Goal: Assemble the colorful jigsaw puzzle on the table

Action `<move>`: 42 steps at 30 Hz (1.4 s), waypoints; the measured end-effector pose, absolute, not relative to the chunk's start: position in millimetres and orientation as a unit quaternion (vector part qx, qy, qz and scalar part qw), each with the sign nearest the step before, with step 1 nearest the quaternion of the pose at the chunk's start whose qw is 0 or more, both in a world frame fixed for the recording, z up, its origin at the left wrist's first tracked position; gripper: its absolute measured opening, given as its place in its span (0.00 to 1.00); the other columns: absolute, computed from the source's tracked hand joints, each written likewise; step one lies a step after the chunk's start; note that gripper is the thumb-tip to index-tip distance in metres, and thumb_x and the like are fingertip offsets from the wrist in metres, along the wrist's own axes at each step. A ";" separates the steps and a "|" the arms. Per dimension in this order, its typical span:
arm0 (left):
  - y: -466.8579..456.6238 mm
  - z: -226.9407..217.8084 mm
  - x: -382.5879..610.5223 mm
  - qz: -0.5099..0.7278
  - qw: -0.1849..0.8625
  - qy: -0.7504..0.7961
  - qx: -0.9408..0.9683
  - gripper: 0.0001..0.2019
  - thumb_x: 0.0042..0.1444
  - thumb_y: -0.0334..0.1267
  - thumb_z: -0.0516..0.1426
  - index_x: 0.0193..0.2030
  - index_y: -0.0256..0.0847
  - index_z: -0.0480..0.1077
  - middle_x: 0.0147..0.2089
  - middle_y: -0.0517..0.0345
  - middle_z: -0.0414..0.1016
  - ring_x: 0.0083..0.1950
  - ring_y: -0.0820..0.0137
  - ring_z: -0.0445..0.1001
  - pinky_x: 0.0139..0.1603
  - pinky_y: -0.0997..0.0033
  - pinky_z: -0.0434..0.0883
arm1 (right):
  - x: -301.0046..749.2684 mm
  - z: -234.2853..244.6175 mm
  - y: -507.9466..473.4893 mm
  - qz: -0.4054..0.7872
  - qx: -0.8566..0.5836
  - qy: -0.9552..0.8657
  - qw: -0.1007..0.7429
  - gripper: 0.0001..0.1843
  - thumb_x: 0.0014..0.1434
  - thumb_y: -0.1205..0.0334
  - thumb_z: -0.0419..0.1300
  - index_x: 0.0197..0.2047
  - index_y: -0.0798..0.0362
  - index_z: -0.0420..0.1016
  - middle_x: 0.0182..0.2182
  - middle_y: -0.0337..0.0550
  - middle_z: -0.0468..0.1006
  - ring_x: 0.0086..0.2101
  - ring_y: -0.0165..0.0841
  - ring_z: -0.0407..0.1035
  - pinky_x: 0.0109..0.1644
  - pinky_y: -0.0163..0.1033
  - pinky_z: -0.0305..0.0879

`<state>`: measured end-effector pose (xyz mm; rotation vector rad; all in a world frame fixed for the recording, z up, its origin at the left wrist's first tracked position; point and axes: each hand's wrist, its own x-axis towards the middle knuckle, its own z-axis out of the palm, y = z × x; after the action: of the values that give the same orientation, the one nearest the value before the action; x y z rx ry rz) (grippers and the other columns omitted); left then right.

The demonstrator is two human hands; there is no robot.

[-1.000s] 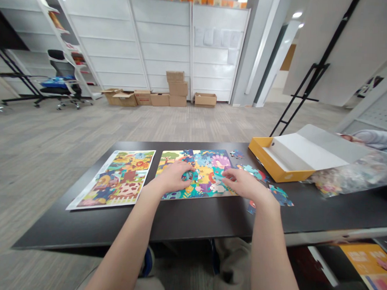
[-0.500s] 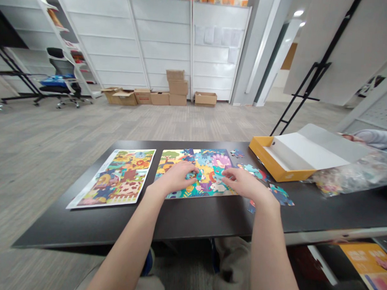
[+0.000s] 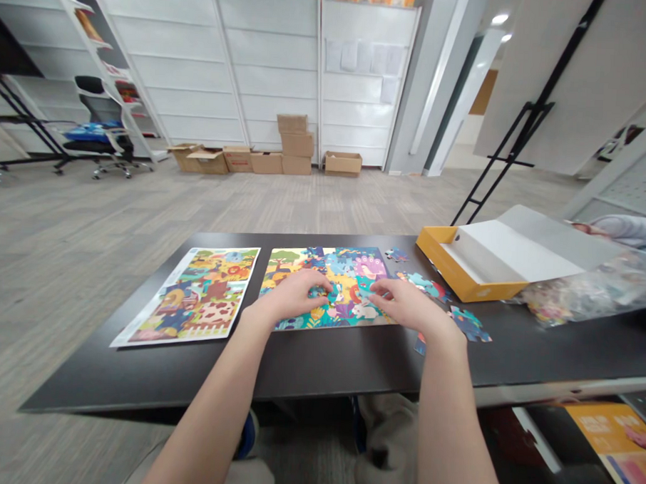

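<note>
Loosely curved hands point(image 3: 293, 298), flat puzzle point(image 3: 347, 293), knobbly pieces point(image 3: 470, 324)

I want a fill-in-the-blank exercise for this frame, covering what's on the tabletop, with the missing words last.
The printed sheet lies to the ____ of the puzzle.
The open box has outer walls coloured ____.
Of the left hand and right hand, the ____ one is nearer the loose pieces.
Missing words: left; yellow; right.

Puzzle point(image 3: 345, 284) on tbl point(image 3: 344, 364) btwn sheet point(image 3: 200, 294) & box point(image 3: 484, 292).
</note>
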<state>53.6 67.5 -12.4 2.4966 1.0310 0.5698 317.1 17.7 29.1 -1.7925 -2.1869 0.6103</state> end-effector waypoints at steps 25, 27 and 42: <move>68.2 -0.7 29.3 0.139 0.152 0.443 0.873 0.18 0.56 0.37 0.60 0.54 0.43 0.76 0.58 0.50 0.78 0.61 0.57 0.73 0.65 0.56 0.67 | 318.0 29.3 16.9 0.222 -0.613 -0.747 0.131 0.12 0.65 0.58 0.59 0.44 0.53 0.80 0.40 0.48 0.84 0.38 0.38 0.76 0.40 0.36 0.66; 68.0 0.1 28.3 0.132 0.142 0.453 0.870 0.16 0.57 0.36 0.60 0.52 0.43 0.77 0.56 0.50 0.79 0.60 0.57 0.73 0.64 0.56 0.68 | 317.8 30.0 16.5 0.224 -0.614 -0.745 0.132 0.11 0.64 0.58 0.59 0.44 0.53 0.80 0.40 0.48 0.84 0.38 0.38 0.76 0.41 0.36 0.66; 70.2 -3.3 30.1 0.135 0.071 0.487 0.860 0.15 0.59 0.42 0.59 0.51 0.42 0.76 0.53 0.48 0.80 0.57 0.53 0.76 0.60 0.53 0.71 | 313.6 35.5 15.3 0.234 -0.627 -0.734 0.117 0.13 0.65 0.59 0.58 0.47 0.55 0.80 0.44 0.49 0.83 0.42 0.40 0.77 0.44 0.38 0.68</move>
<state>30.1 70.2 -3.3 2.5862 1.4630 0.4048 313.6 15.3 35.5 -1.8343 -2.1488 0.6861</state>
